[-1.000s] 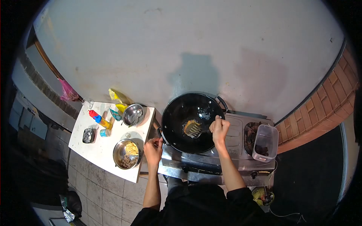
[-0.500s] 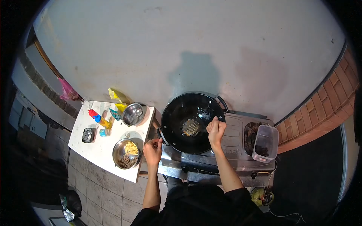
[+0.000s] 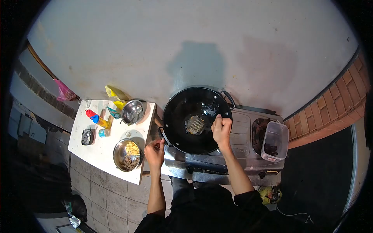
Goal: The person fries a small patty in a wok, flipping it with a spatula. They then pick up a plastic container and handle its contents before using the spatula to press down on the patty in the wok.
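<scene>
A large black wok (image 3: 180,103) sits on the stove, with some glossy liquid inside. Closed around something over its right rim is my right hand (image 3: 222,132); what looks like a slotted turner (image 3: 196,125) lies in the wok just left of that fist, its handle mostly hidden. At the wok's left side, my left hand (image 3: 155,153) is closed at the black side handle (image 3: 161,133). To the left of that hand stands a steel bowl (image 3: 115,154) holding pale yellow strips and brownish pieces.
On the white table (image 3: 83,147) are another steel bowl (image 3: 133,112), squeeze bottles (image 3: 101,122), a small jar (image 3: 103,133) and a black dish (image 3: 87,137). A clear plastic tub (image 3: 275,141) rests on the right of the stove (image 3: 241,143). A brick edge (image 3: 326,116) borders the right.
The view has shifted slightly, so the table and wok appear a little higher and further left. Both hands keep their places at the wok, with little other movement.
</scene>
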Available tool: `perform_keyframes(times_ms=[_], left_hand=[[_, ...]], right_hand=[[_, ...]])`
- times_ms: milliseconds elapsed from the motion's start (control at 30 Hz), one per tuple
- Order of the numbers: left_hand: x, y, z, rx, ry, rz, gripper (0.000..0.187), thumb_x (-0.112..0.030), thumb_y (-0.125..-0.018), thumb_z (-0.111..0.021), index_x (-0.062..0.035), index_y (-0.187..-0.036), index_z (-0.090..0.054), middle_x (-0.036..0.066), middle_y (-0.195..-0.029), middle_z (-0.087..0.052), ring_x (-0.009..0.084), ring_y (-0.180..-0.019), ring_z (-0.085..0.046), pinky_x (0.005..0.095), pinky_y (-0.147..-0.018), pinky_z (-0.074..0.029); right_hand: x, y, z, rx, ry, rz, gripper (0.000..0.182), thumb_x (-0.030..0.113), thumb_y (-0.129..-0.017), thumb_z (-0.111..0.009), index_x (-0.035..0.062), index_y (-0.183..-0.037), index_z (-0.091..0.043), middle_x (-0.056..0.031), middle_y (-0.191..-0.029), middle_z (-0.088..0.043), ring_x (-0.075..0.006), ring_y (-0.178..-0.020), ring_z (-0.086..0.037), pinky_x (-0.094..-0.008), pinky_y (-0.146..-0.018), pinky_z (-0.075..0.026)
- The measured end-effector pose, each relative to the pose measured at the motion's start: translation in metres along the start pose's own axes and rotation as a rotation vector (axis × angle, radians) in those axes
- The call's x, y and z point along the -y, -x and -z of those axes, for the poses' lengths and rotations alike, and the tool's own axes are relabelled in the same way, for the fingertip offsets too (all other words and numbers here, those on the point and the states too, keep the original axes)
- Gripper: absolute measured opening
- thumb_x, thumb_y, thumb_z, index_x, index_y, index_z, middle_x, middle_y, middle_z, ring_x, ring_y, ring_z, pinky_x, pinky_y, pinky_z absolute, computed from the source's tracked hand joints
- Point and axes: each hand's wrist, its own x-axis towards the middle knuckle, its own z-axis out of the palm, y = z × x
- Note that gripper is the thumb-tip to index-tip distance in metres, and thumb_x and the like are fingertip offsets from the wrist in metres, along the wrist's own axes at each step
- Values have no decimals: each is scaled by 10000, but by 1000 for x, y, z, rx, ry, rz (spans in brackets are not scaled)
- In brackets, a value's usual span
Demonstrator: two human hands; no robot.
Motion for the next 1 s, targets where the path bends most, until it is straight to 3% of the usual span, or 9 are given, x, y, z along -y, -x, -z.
perform_keyframes(times_ms=[267, 500, 767, 1000], left_hand=[[3, -1, -2, 2, 66, 2, 267, -201, -830, -722, 62, -802, -685, 129, -604, -623, 154, -526, -567, 302, -522, -444], [1, -2, -1, -17, 62, -36, 273, -198, -828, -722, 69, -794, -678, 146, -620, -631, 190, -530, -584, 321, -538, -455], [1, -2, 0, 16, 22, 19, 272, -212, -824, -727, 56, -810, -684, 157, -629, -629, 219, -546, -606, 330, -560, -468], [1, -2, 0, 2, 37, 38, 277, -222, -826, -725, 51, -808, -685, 153, -625, -627, 226, -545, -605, 341, -554, -465]], right_hand=[[-2, -2, -2, -1, 81, 35, 489, 103, -940, -491, -45, -497, -346, -101, -402, -329, -106, -371, -315, -367, -412, -214], [-7, -5, -3, -18, 89, 51, 487, 103, -933, -505, -45, -501, -338, -113, -406, -317, -111, -369, -308, -370, -414, -206], [-3, -2, 2, -16, -44, -3, 529, 139, -961, -488, -4, -465, -373, -28, -399, -385, -103, -356, -360, -328, -387, -268], [3, 3, 5, 6, -178, -30, 548, 134, -975, -451, 30, -450, -336, 3, -404, -369, -74, -357, -353, -286, -369, -238]])
